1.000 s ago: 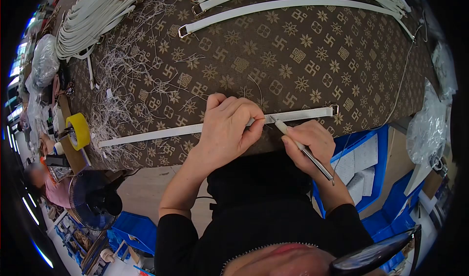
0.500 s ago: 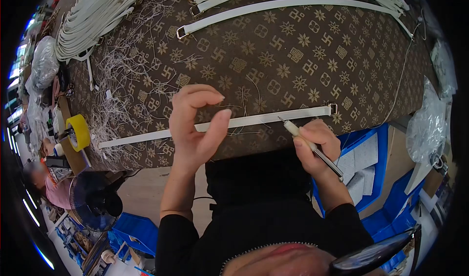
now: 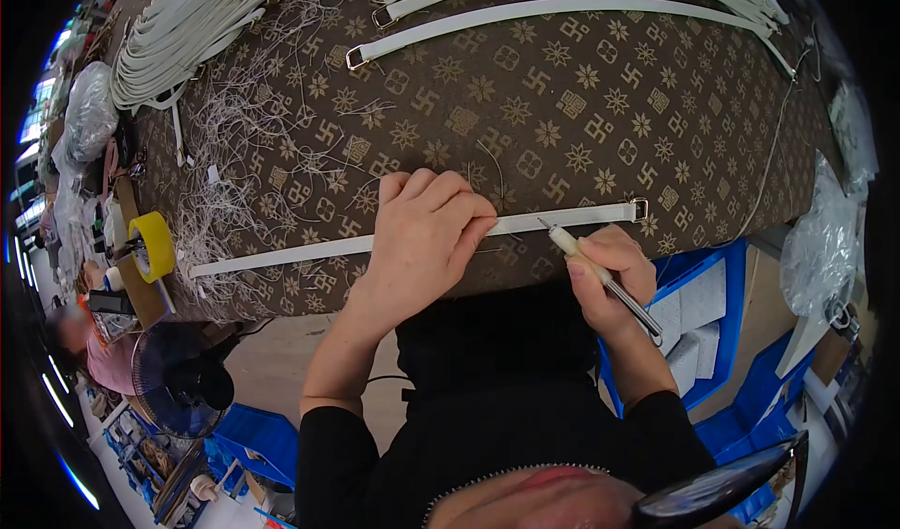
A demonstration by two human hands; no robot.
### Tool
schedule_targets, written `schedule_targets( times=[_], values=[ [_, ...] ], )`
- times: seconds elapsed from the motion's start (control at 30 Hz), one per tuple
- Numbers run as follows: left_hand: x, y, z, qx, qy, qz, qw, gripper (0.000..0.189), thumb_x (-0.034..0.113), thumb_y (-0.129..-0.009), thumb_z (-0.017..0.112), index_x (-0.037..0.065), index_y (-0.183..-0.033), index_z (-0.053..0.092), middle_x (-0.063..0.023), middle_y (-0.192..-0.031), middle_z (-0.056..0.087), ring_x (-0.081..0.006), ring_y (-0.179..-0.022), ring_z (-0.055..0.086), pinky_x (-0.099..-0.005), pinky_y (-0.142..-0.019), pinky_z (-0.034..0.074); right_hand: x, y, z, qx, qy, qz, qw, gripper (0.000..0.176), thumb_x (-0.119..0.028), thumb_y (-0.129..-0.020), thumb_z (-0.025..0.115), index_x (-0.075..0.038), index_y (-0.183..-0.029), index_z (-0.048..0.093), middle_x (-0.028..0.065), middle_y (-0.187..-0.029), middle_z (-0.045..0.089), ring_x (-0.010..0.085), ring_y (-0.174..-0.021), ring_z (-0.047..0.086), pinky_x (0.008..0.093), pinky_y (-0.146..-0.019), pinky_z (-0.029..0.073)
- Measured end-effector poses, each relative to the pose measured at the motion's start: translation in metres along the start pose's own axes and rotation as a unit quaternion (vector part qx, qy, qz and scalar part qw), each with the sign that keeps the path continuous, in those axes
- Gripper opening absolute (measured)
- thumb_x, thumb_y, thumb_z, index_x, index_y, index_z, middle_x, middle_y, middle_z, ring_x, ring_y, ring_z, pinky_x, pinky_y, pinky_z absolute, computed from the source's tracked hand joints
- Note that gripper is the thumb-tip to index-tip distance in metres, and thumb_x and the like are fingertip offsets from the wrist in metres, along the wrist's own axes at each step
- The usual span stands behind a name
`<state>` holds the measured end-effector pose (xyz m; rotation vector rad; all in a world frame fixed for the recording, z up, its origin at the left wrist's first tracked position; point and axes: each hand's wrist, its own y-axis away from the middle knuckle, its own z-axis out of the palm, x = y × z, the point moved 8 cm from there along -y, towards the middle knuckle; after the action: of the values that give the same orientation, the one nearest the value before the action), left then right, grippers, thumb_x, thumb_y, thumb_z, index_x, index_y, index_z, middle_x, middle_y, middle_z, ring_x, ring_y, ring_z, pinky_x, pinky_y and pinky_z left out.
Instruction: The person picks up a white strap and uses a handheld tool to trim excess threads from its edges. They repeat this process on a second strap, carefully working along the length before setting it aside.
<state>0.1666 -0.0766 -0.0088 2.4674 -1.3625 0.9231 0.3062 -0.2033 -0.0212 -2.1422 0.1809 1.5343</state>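
Observation:
A white belt [image 3: 562, 217] with a metal buckle [image 3: 640, 209] at its right end lies across the near part of the brown patterned cloth. My left hand [image 3: 422, 234] is closed over the belt's middle, thumb and forefinger pressed together right at the strap. I cannot tell whether it pinches the strap or a thread. My right hand [image 3: 614, 276] grips a pen-like tool [image 3: 565, 241] with a pale front, a metallic rear and a thin pointed tip. The tip is over the belt, between my left fingertips and the buckle.
Loose thread ends [image 3: 234, 163] are heaped on the left of the cloth [image 3: 525, 79]. Bundled white straps [image 3: 187, 37] and more buckled belts [image 3: 562, 9] lie at the back. Yellow tape [image 3: 152, 246], a fan [image 3: 183, 379] and a person [image 3: 111, 356] are at left; a blue crate [image 3: 731, 295] stands right.
My left hand has moved right and closed from an open, spread pose to a pinch at the belt. My right hand and the tool have stayed nearly in place.

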Motion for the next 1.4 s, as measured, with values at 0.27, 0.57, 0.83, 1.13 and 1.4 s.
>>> schedule_targets(
  times=[0.27,0.57,0.83,1.13,1.4],
  values=[
    [-0.022,0.01,-0.022,0.097,-0.066,-0.042,0.992,0.013,0.008,-0.08,0.067,0.01,-0.09,0.058,-0.0019,-0.087,0.057,-0.0207,-0.081,0.056,-0.0354,-0.079,0.035,0.002,0.001,-0.001,0.009,-0.008,0.006,1.0,0.022,-0.003,-0.076,0.073,-0.003,-0.095,0.063,0.0101,-0.078,0.066,0.0205,-0.067,0.062,0.0287,-0.061,0.048],
    [-0.008,0.006,-0.031,0.058,-0.011,-0.087,0.995,0.041,0.008,-0.073,0.071,0.009,-0.113,0.061,-0.0024,-0.092,0.06,-0.0192,-0.08,0.055,-0.0339,-0.081,0.037,0.003,0.002,0.0,0.005,-0.016,0.012,1.0,0.022,-0.001,-0.077,0.072,-0.002,-0.096,0.062,0.0115,-0.08,0.066,0.02,-0.068,0.061,0.0277,-0.06,0.047],
    [0.005,-0.013,-0.004,-0.061,-0.031,0.0,0.998,0.036,0.022,-0.07,0.077,0.015,-0.104,0.068,-0.0002,-0.085,0.058,-0.0182,-0.082,0.053,-0.0331,-0.081,0.035,0.002,-0.001,0.0,0.001,-0.019,0.012,1.0,0.021,0.0,-0.077,0.072,-0.001,-0.097,0.063,0.0118,-0.08,0.066,0.0194,-0.067,0.061,0.0274,-0.059,0.047],
    [0.01,-0.017,0.004,-0.016,0.017,0.015,1.0,0.015,0.016,-0.073,0.074,0.014,-0.087,0.069,0.0018,-0.078,0.057,-0.0166,-0.078,0.053,-0.0329,-0.078,0.034,-0.001,-0.002,0.004,0.001,0.016,0.004,1.0,0.021,-0.001,-0.077,0.072,-0.001,-0.096,0.063,0.0113,-0.081,0.067,0.0194,-0.067,0.062,0.0276,-0.059,0.048],
    [0.001,-0.008,0.002,0.001,0.049,0.0,0.999,0.008,0.012,-0.076,0.071,0.013,-0.079,0.063,0.0015,-0.075,0.055,-0.0179,-0.073,0.053,-0.0329,-0.075,0.034,-0.005,-0.008,0.009,-0.016,0.051,-0.006,0.999,0.022,-0.002,-0.075,0.074,-0.003,-0.094,0.064,0.0106,-0.079,0.068,0.0205,-0.063,0.063,0.0278,-0.057,0.048]
  ],
)
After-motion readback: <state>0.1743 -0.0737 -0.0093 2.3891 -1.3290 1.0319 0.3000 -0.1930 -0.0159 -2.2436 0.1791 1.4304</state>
